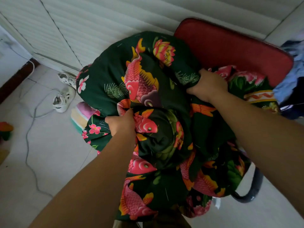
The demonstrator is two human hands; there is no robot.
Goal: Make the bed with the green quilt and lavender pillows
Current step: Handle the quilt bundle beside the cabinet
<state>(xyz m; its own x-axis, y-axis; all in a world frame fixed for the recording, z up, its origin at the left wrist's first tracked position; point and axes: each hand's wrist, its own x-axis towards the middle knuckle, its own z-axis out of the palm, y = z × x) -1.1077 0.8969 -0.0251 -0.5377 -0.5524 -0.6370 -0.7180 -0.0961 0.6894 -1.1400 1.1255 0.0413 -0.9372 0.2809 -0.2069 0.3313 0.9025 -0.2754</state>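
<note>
The green quilt (pixel 156 96), dark green with pink fish and lotus flowers, is bunched in a big heap on a red chair (pixel 230 51). My left hand (pixel 121 124) is clenched on a fold at the heap's left side. At the upper right of the heap, my right hand (pixel 207 86) grips another fold. Part of the quilt hangs down over the chair's front toward me. No lavender pillows or bed are in view.
A striped pastel cloth (pixel 80 114) pokes out under the quilt at left. White shoes (pixel 64 96) and a white cable (pixel 31 125) lie on the tiled floor. Blue clothes (pixel 289 79) pile at the right of the chair. White panelled doors (pixel 82 27) stand behind.
</note>
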